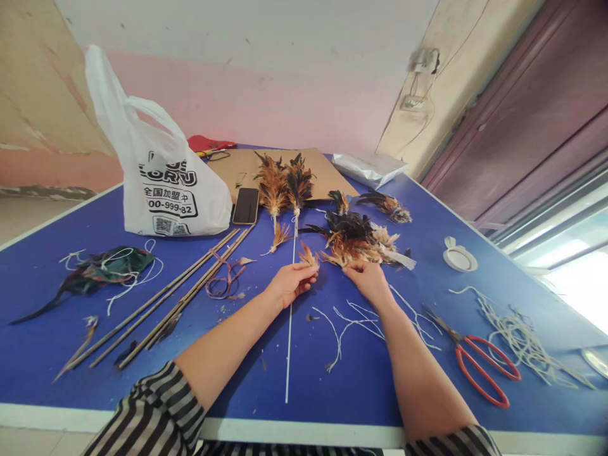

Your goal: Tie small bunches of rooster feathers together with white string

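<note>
My left hand [293, 285] pinches a small tuft of orange feathers [310, 256] above the blue table. My right hand [365, 278] has its fingertips closed on an orange feather [336, 258] at the near edge of a pile of brown and black feathers [356, 237]; whether that feather is free of the pile, I cannot tell. Beyond my hands lie two tied feather bundles [274, 187] on brown cardboard, with a smaller orange tuft [280, 235] just below them. Short white strings [354, 320] lie close to my right forearm.
Red-handled scissors [479, 367] and tangled string [517, 335] lie at right, near a white roll [460, 254]. Thin sticks [190, 285] stretch across the left, below a white plastic bag [175, 171] and a phone [246, 206]. Dark feathers with string [109, 269] lie far left.
</note>
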### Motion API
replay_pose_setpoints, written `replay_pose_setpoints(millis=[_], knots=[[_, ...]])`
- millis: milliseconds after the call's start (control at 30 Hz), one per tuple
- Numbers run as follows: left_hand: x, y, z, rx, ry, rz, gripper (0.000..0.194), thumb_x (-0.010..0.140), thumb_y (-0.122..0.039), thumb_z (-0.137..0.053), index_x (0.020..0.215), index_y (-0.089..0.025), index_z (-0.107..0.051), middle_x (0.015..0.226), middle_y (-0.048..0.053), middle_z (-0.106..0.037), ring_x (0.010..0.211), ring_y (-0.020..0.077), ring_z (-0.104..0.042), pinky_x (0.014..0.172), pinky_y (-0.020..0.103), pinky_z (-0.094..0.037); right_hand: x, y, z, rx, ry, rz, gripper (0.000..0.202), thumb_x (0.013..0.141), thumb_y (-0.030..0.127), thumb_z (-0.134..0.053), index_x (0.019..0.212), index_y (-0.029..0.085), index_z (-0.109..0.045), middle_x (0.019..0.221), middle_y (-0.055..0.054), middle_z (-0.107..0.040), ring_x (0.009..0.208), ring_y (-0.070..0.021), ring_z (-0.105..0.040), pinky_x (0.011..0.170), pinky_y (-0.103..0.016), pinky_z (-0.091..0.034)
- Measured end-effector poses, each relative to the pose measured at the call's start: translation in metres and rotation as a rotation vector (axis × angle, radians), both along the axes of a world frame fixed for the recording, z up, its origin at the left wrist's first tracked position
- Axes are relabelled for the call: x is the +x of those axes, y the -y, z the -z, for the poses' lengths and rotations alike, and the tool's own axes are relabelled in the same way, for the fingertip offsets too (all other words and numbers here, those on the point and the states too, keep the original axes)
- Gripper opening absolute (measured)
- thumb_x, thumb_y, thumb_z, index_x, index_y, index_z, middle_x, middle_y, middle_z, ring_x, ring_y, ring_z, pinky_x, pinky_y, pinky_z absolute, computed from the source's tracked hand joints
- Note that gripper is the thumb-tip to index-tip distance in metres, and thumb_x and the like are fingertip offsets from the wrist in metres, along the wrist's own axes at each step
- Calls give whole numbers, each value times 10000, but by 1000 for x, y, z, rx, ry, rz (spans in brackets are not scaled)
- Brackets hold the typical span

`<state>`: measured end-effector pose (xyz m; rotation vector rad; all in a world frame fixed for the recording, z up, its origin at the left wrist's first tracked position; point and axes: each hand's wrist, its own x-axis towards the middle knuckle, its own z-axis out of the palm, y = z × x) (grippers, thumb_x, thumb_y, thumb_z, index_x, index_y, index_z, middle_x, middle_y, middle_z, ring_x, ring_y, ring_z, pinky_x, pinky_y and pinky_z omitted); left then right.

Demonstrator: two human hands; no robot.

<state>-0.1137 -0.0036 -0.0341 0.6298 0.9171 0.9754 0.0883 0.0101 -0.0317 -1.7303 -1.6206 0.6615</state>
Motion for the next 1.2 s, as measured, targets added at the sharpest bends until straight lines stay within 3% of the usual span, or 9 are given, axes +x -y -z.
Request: replay_pose_setpoints(millis=[200,367,667,867,1000,1200], knots=[[4,3,2,-10,-2,86,206,601,-210,-730,761,-96,-667,794,84,-652,592,76,-599,459,130,-453,-2,3,-5,-231,-647,-42,309,555,407,-691,693,147,-598,411,88,-377,347,-29,-237,351,-181,-157],[6,5,5,-15,25,120,205,622,-198,-716,787,-88,-667,843,108,-658,639,100,-623,473,126,-462,-9,8,-10,-340,-954,-186,288,561,327,-728,658,142,-530,462,100,-334,370,-5,-210,348,-154,-114],[6,5,3,-33,77,130,178,641,-169,-700,793,-85,-661,812,99,-663,628,102,-629,471,126,-465,-30,18,-10,-401,-1071,-276,250,605,309,-712,674,145,-537,496,81,-371,386,-5,-232,343,-144,-145],[3,2,-1,-57,64,41,97,655,-121,-677,735,-79,-642,680,50,-635,491,50,-565,387,106,-415,-29,15,-10,-303,-1194,-153,234,588,270,-736,660,154,-545,536,60,-489,425,-25,-420,353,-131,-277],[3,4,0,-99,77,110,100,668,-116,-663,756,-75,-639,721,65,-650,529,69,-592,407,113,-442,-27,13,-8,-228,-1191,-119,212,601,281,-728,703,167,-580,583,32,-575,538,-71,-541,438,-154,-398],[3,5,-3,-158,156,196,140,716,-111,-616,847,-68,-639,787,80,-667,600,90,-629,450,110,-473,-33,16,-6,-110,-1072,-200,164,637,299,-699,684,177,-600,654,4,-635,628,-107,-581,574,-212,-445]])
